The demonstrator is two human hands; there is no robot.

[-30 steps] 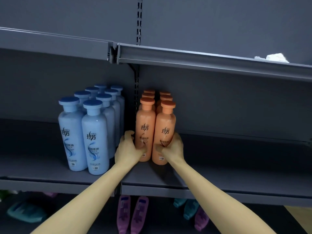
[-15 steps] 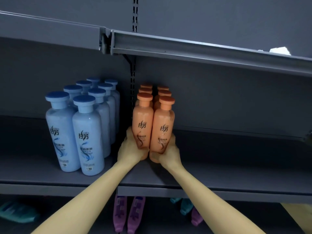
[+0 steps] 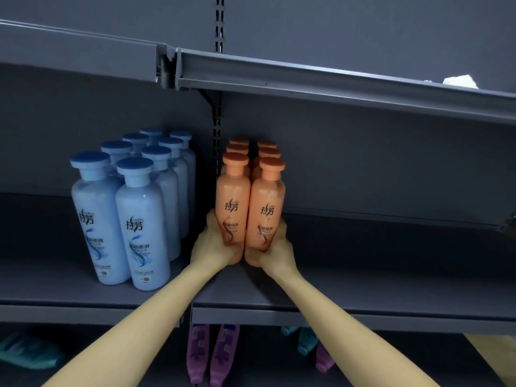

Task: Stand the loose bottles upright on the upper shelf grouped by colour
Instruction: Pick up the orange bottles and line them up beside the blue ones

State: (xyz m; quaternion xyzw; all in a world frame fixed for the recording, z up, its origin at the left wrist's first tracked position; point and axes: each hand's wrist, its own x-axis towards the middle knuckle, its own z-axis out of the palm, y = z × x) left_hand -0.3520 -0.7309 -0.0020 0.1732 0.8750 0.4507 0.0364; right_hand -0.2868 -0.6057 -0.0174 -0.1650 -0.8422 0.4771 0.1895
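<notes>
Left hand (image 3: 212, 247): fingers wrapped round the lower body of the left front orange bottle (image 3: 233, 196), grasping it. Right hand (image 3: 275, 248): fingers wrapped likewise round the lower body of the right front orange bottle (image 3: 268, 199). The two hands lie side by side and meet beneath the bottle bases. Both bottles are upright, labels facing the camera, sides touching. The hands hide their bases, so it cannot be told whether they rest on the shelf (image 3: 363, 275) or are held just off it.

Directly behind them stand further orange bottles (image 3: 239, 142) in two short rows, upright, only caps and shoulders visible. The whole orange group sits just right of the slotted upright (image 3: 218, 23).

Left of that upright, a block of blue bottles (image 3: 139, 213) stands upright on the same shelf in two rows running front to back, close-packed; it is near the orange group and apart from it.

On the level below: two purple bottles (image 3: 212, 356) lying flat side by side; teal bottles (image 3: 26, 350) lying at far left, with more teal and purple partly hidden at right.

On the top board (image 3: 335, 82), a white crumpled object (image 3: 459, 80) at right.
</notes>
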